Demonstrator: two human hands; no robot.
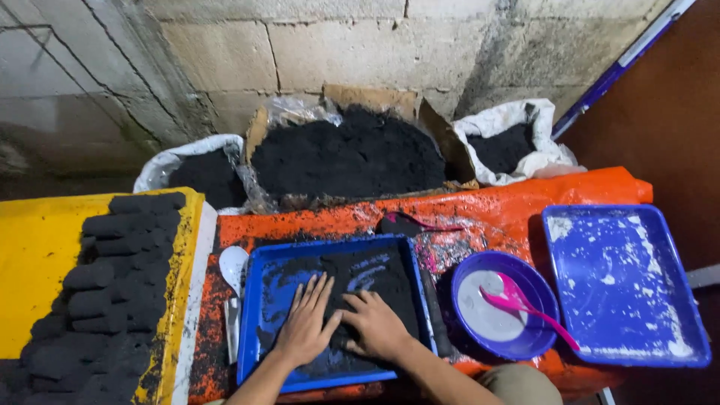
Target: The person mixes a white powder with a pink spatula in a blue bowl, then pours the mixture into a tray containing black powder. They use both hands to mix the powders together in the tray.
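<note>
Head view: both hands work in a blue tray point(259, 315).
Left hand point(306, 326): open, fingers spread flat on black powder point(367, 274).
Right hand point(377, 326): palm down, fingers curled, pressing the powder just beside the left.
Left of the hands: black cylinders point(112, 285) stacked on a yellow board point(34, 262).
Right of the hands: purple bowl point(540, 300) holding a pink spoon point(517, 301).

Left hand point(306, 324), right hand point(375, 325) pressing black powder point(375, 274), blue tray point(259, 330)
</note>
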